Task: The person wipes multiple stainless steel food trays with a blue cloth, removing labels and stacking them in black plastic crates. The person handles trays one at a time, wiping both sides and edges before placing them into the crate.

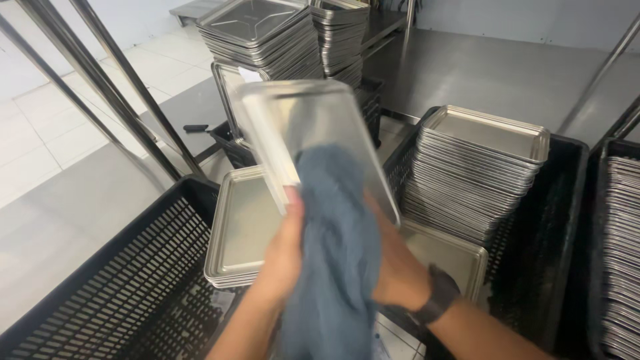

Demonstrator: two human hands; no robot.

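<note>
I hold a rectangular steel tray (pixel 313 123) tilted up in front of me, blurred by motion. My left hand (pixel 283 257) grips its lower left edge, thumb on the rim. A grey-blue cloth (pixel 337 247) drapes over the tray's lower part and hangs down between my arms. My right hand (pixel 397 267), with a dark watch on the wrist, is pressed into the cloth against the tray; its fingers are hidden by the fabric.
A black slatted crate (pixel 113 287) at the left holds a short stack of trays (pixel 243 227). Another crate (pixel 563 220) at the right holds a tall tray stack (pixel 477 173). More stacks (pixel 267 37) stand behind on the steel counter (pixel 480 73). Metal rack legs (pixel 100 87) slant at the left.
</note>
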